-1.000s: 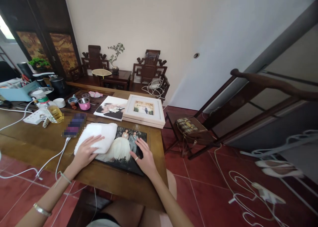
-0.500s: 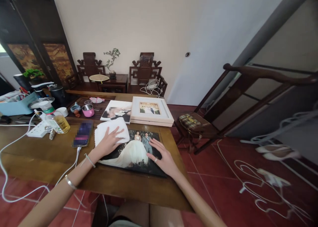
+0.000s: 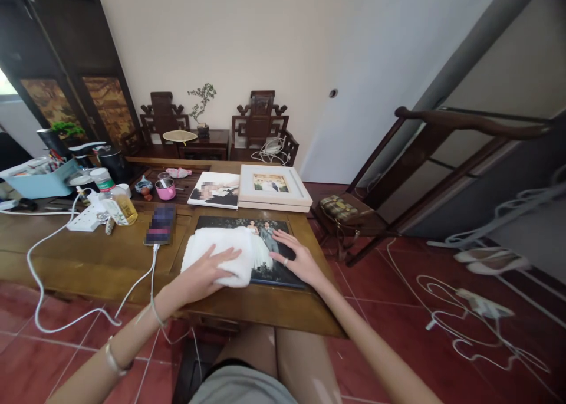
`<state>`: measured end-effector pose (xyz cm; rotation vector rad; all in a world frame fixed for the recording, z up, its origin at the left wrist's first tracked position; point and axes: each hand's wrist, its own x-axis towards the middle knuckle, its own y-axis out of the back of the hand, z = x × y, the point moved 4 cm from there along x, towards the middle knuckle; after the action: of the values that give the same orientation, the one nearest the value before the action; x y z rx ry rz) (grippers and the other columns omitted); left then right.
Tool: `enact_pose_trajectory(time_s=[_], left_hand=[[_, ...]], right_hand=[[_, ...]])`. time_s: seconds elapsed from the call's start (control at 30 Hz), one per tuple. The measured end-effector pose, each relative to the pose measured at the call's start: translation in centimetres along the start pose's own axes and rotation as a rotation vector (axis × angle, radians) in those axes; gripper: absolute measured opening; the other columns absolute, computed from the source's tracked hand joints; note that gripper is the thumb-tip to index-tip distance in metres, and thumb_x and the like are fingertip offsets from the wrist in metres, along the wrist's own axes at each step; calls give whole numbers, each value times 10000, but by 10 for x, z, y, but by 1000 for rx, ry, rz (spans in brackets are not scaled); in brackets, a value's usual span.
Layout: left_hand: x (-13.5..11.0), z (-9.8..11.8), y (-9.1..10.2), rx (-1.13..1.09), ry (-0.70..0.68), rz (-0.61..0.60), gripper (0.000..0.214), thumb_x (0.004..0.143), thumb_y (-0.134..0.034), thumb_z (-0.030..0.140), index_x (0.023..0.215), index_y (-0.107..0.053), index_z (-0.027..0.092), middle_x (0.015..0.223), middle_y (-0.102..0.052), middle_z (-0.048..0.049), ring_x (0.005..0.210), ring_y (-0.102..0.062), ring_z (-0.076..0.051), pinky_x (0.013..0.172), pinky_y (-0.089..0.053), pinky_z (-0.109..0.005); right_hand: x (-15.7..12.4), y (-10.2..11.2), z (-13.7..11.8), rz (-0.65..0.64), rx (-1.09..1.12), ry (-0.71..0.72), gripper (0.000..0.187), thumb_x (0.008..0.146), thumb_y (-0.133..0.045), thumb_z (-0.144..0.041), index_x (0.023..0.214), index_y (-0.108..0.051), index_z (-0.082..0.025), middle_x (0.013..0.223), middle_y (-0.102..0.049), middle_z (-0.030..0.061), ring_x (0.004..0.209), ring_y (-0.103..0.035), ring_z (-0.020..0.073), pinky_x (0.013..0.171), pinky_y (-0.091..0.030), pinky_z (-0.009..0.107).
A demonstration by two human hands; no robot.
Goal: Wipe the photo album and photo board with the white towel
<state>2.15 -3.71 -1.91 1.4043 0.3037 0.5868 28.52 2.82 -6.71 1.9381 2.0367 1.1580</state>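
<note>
A wedding photo panel [image 3: 265, 268] with a dark background lies flat near the right end of the table. Over its left part is a folded white cloth [image 3: 241, 248], which covers much of the pictured white dress. My left hand [image 3: 212, 271] rests flat on the cloth with its fingers spread, pressing rather than gripping. On the panel's right side lies my right hand [image 3: 298, 259], fingers stretched and apart, a ring on one finger. It holds nothing.
Behind the panel are a white-framed photo [image 3: 300, 200] and a smaller print [image 3: 212, 197]. Left of the cloth are a phone [image 3: 160, 224] on a cable, a pink cup [image 3: 165, 190], a bottle [image 3: 121, 206] and a power strip [image 3: 84, 218]. A chair [image 3: 415, 150] stands right.
My left hand and the cloth have moved toward me and to the right, from the panel's upper left over the dress. My right hand stays on the panel. The view has shifted slightly.
</note>
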Motion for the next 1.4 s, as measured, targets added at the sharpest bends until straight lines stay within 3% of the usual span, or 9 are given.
enact_pose_trajectory(time_s=[0.2,0.33,0.47,0.77,0.87,1.03,1.13,1.23,1.4], left_hand=[[35,-58,4,40,109,-22,384,883,-487,92,1216,-600,246,1495,-340,-51,1414,-252,-219,1139,-183,-516],[56,-77,6,99,181,-19,363,916,-466,123,1219,-594,275,1478,-374,-19,1410,-257,-219,1123,-197,-538],[54,-67,2,108,176,-9,358,908,-488,119,1204,-607,282,1478,-374,-11,1407,-263,-223,1125,-187,-538],[7,13,-2,31,-39,-6,352,898,-507,111,1161,-637,306,1465,-399,13,1421,-231,-181,1182,-80,-460],[16,2,-3,30,-26,-17,352,901,-504,117,1189,-623,280,1469,-392,-12,1414,-251,-182,1178,-113,-446],[59,-56,-3,99,153,41,316,912,-515,177,1193,-625,271,1472,-385,-50,1389,-311,-220,1132,-207,-495],[76,-75,-2,141,223,80,316,943,-477,209,1220,-606,289,1476,-380,-30,1394,-294,-228,1120,-211,-517],[74,-67,-2,130,196,54,307,955,-463,219,1207,-612,308,1475,-383,-6,1397,-288,-223,1120,-211,-520],[31,-20,-5,85,48,38,274,941,-485,206,1138,-654,295,1465,-398,9,1401,-283,-200,1158,-163,-482]], right_hand=[[0,-1,1,8,-7,8,447,759,-690,-429,1151,-664,-215,1313,-592,123,1276,-497,281,1082,-369,530],[-1,0,0,19,-3,6,442,753,-693,-437,1140,-672,-224,1307,-598,115,1273,-501,283,1081,-371,528],[0,0,0,22,-3,2,442,753,-694,-436,1141,-671,-225,1312,-595,116,1272,-503,282,1080,-370,529],[0,-1,2,31,11,28,431,748,-698,-430,1129,-677,-228,1299,-605,113,1266,-509,284,1074,-377,530],[0,-2,4,32,10,41,438,743,-702,-431,1128,-677,-224,1294,-608,119,1256,-518,286,1068,-385,532],[0,-1,3,32,5,41,441,754,-694,-426,1146,-669,-225,1300,-602,119,1266,-507,287,1071,-382,538],[-1,-1,0,21,-2,36,448,761,-689,-419,1153,-665,-204,1307,-595,130,1271,-502,286,1074,-379,535],[0,-1,-1,14,-1,34,441,765,-686,-414,1152,-665,-204,1306,-597,128,1270,-504,282,1077,-376,535],[0,-2,1,16,4,25,447,761,-694,-404,1154,-663,-194,1309,-592,135,1278,-494,284,1084,-368,532]])
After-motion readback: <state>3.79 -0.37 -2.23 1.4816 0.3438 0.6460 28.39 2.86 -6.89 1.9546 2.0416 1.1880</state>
